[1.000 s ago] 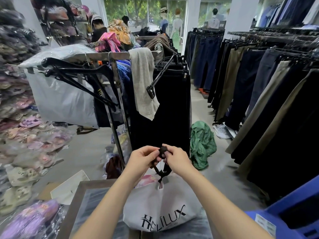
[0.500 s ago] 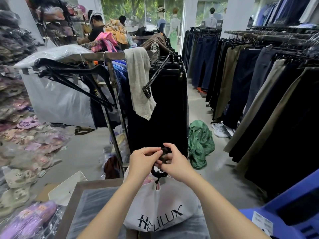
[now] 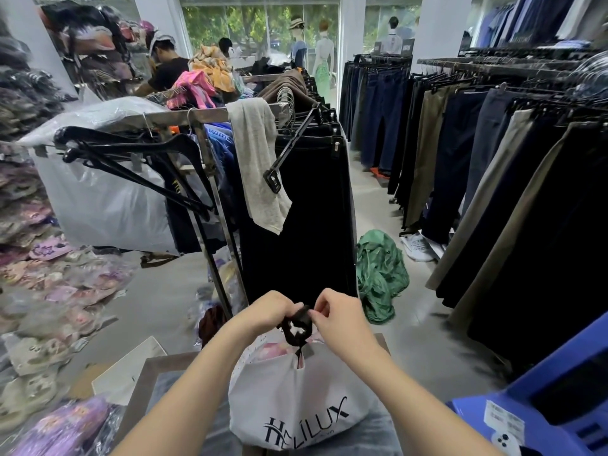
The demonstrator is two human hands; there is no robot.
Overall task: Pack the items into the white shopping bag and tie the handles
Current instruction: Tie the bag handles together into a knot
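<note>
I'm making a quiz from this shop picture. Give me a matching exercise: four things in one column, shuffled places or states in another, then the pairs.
1 white shopping bag
2 black handles
3 green garment
4 grey towel

A draped over clothes rail
B crumpled on floor
C pinched by left hand and right hand
D full, logo facing camera

Pairs: 1-D, 2-C, 3-B, 4-A

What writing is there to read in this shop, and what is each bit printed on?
"HELILUX": black print on the white bag.
Small line under it: too small to read.
White label on the blue plastic object: blurred.
Print on the hanging blue garment: blurred.
</note>
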